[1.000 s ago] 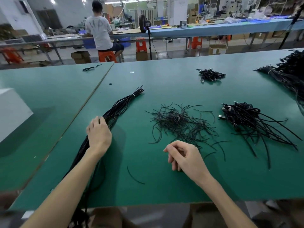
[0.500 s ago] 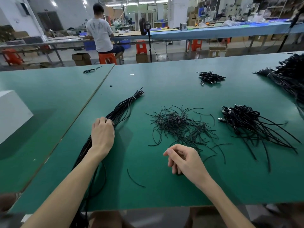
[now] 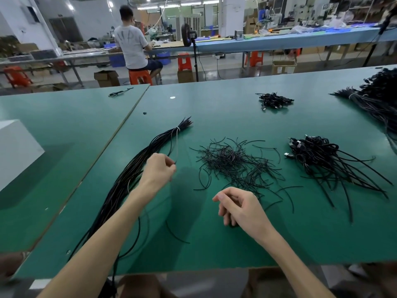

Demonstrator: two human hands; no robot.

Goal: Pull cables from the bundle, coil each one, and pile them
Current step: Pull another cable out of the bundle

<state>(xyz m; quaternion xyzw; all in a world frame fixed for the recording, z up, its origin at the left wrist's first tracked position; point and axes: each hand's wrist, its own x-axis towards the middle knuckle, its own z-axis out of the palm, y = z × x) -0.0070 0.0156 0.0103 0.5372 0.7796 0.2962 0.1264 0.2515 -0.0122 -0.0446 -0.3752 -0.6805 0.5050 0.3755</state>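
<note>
A long bundle of black cables, tied near its far tip, runs diagonally across the green table and hangs over the near edge. My left hand is raised just right of the bundle and pinches one thin black cable that arcs up toward the tie. My right hand hovers low over the table with loosely curled fingers and holds nothing. A pile of coiled black cables with USB plugs lies to the right, loose ends fanning toward me.
A heap of short black ties lies mid-table. A small cable pile sits farther back, a large bundle at the far right. A white box stands at left. A person sits at a distant bench.
My left hand has lifted off the bundle and moved right, drawing one cable out sideways. My right hand has stayed in about the same place.
</note>
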